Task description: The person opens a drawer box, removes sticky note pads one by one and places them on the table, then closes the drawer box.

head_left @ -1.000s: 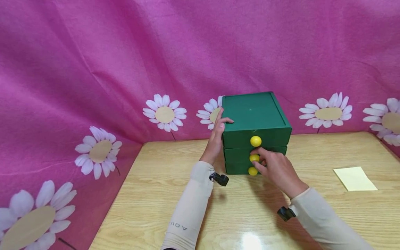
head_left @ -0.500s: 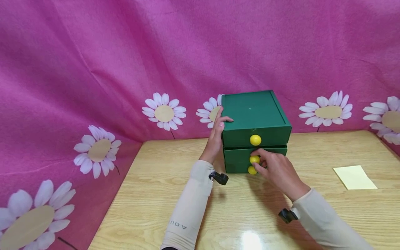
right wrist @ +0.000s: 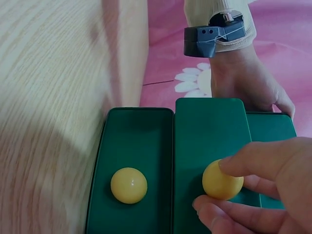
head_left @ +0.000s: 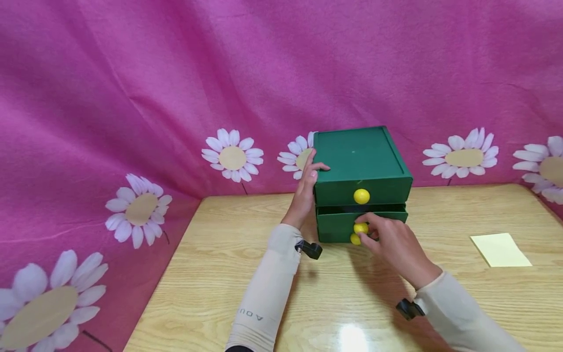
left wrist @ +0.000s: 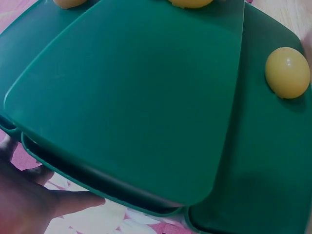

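Note:
A green three-drawer box stands on the table, with a round yellow knob on each drawer. My right hand pinches the middle knob between thumb and fingers. That middle drawer is pulled partly out, and a dark gap shows along its top. The top knob and the bottom knob are untouched. Against the box's left side lies my left hand, with one finger reaching over the top edge. Its extended fingers also show in the left wrist view. I cannot see what the drawer contains.
A pale yellow paper sheet or note pad lies on the wooden table, right of the box. Behind and to the left hangs a magenta cloth printed with white daisies.
The middle drawer has slid out toward me, from nearly flush to partly open, as my right hand draws its knob forward. My left hand stays against the box.

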{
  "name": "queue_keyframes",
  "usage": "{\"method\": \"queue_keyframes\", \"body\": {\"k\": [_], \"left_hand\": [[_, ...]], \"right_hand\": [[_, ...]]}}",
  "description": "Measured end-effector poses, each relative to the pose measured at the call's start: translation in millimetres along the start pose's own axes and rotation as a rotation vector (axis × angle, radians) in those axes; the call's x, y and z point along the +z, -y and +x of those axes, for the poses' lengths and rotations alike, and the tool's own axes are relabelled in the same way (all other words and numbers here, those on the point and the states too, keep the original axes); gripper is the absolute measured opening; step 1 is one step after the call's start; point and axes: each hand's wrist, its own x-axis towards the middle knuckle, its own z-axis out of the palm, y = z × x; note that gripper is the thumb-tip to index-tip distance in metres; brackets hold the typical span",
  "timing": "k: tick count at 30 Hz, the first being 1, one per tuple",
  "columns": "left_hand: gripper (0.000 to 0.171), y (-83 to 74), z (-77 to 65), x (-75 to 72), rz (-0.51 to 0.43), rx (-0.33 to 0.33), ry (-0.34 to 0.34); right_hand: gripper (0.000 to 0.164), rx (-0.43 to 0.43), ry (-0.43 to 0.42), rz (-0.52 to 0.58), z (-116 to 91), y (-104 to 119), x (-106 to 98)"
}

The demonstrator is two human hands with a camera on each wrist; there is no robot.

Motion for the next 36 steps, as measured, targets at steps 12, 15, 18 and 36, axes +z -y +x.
{"method": "queue_keyframes", "body": {"k": [12, 15, 18, 36], "left_hand": [[0.036, -0.3, 0.0, -3.0, 0.018, -0.037, 0.012], [0.035, -0.5, -0.2, -3.5, 0.021, -0.04, 0.021], [0.036, -0.7, -1.2, -4.4, 0.017, -0.05, 0.029], [0.036, -4.7, 0.9, -4.4, 0.01, -0.047, 0.045]], "right_hand": [[0.02, -0.021, -0.01, -0.019, -6, 4, 0], [0.021, -0.015, -0.013, -0.026, -8, 5, -1], [0.02, -0.015, -0.011, -0.025, -10, 6, -1], [0.022, 0.007, 0.02, -0.004, -23, 12, -4]]}}
